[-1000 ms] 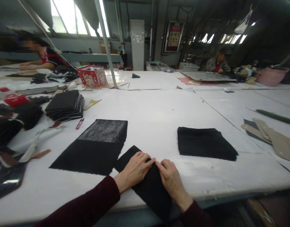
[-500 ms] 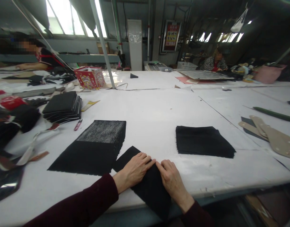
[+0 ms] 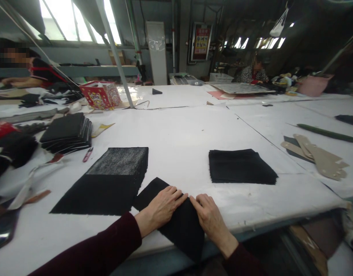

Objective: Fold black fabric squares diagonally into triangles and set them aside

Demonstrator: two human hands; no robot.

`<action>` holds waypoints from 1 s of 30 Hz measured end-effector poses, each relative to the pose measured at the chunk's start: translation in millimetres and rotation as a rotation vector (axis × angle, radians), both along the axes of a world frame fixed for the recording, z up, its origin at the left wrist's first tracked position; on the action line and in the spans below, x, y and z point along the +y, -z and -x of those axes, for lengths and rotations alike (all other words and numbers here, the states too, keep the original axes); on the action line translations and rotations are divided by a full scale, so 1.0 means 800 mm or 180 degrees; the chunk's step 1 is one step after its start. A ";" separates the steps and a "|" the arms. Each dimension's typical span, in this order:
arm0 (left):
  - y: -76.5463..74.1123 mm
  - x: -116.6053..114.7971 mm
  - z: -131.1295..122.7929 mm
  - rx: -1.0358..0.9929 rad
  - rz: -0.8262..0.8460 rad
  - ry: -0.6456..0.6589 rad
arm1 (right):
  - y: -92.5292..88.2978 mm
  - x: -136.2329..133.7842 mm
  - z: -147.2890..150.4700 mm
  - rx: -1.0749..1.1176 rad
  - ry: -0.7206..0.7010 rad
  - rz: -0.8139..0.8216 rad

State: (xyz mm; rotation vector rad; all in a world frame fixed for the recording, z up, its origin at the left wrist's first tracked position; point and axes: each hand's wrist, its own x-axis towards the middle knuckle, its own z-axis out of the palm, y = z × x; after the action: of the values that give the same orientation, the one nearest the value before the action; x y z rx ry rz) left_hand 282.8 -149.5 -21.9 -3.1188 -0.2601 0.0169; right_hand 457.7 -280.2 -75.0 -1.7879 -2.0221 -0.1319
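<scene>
A black fabric piece [image 3: 180,226] lies slantwise at the table's front edge, its lower corner hanging over. My left hand [image 3: 166,205] rests across the cloth, fingers together along its upper right edge, thumb side out of sight. At that same edge my right hand [image 3: 207,212] pinches the fabric between thumb and index finger, the other fingers curled. The two index fingertips nearly meet. Just left is a stack of black fabric pieces [image 3: 107,195] with a speckled grey upper part [image 3: 114,161]. To the right sits another black fabric stack [image 3: 239,166].
Pink thread snips [image 3: 87,154] lie near a folded dark stack [image 3: 67,130] on the left. A red patterned box [image 3: 100,95] stands by a metal pole [image 3: 119,57]. Beige templates [image 3: 320,157] lie at right. Two people [image 3: 40,71] [image 3: 253,73] sit beyond the table.
The view has turned slightly to the right, so the table's contents appear shifted left. Both hands stay at nearly the same spot on the fabric edge.
</scene>
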 end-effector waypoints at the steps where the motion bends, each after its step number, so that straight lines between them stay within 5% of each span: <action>1: 0.000 -0.001 0.000 -0.0009 -0.0023 -0.0009 | 0.000 -0.001 -0.001 -0.0011 -0.0004 0.0001; 10: 0.008 -0.008 -0.006 0.0049 0.0005 0.0048 | 0.001 -0.012 -0.010 -0.0027 -0.0022 0.0021; 30: 0.008 -0.035 -0.019 0.0029 -0.0840 0.0050 | -0.008 -0.032 -0.019 -0.0097 -0.0002 0.0247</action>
State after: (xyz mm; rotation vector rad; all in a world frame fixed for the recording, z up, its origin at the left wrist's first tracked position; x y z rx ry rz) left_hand 298.2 -177.3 -28.6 -2.8576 -0.2179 -0.0033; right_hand 472.8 -305.5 -68.2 -1.8427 -2.0754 -0.0822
